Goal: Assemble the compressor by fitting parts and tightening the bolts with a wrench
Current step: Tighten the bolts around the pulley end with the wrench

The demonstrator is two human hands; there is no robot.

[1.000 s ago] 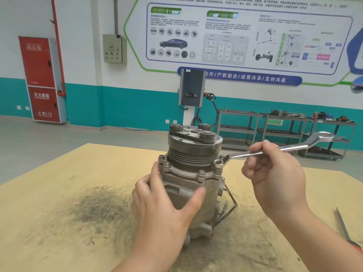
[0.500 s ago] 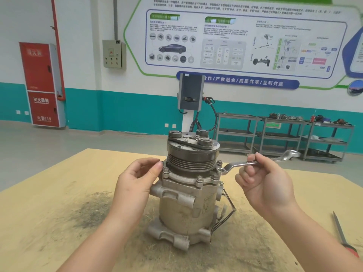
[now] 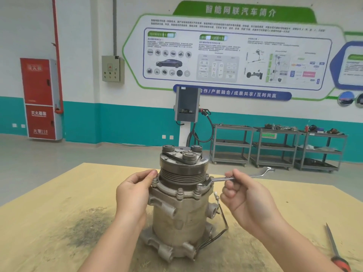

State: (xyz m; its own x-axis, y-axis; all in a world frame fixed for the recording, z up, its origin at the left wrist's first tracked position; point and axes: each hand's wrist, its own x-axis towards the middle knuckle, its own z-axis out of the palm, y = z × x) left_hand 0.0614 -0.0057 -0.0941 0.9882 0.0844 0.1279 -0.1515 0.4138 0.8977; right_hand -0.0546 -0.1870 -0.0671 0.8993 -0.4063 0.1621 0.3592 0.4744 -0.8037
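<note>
Your left hand (image 3: 133, 190) has left the compressor (image 3: 181, 209) body, now pinching its flange; your right hand (image 3: 245, 195) keeps gripping the wrench (image 3: 233, 178), swung nearer, tightening.

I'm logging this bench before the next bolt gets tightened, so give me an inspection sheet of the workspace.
Surface: tan table with a dark grime patch.
Job's things: compressor upright; wrench ring end on a flange bolt.
Clutter: red-handled screwdriver at right.
Grips: left hand pinches at the flange; right hand holds the wrench.
Cables: black wire hangs from the compressor.
Surroundings: tool carts, red cabinet, wall poster.
</note>
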